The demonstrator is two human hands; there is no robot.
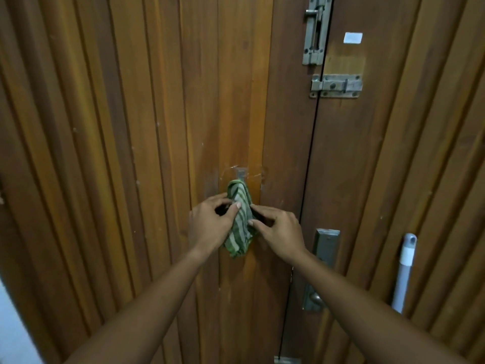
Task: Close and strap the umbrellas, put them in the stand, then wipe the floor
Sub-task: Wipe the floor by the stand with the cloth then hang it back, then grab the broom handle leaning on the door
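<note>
Green-and-white striped cloth (240,219): hanging from a small clear adhesive hook (241,173) near the right edge of the left wooden door leaf (131,153). Left hand (210,224) and right hand (275,229) are both pinching its sides between thumb and fingertips. Risk: a downward tug is likely peeling the hook off, or the cloth is slipping free. Umbrellas and stand: not showing.

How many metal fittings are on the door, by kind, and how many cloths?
Bolts: 2, one upright, one level
Handle plate: 1
Cloth: 1, on a hook
Total: 4
</note>
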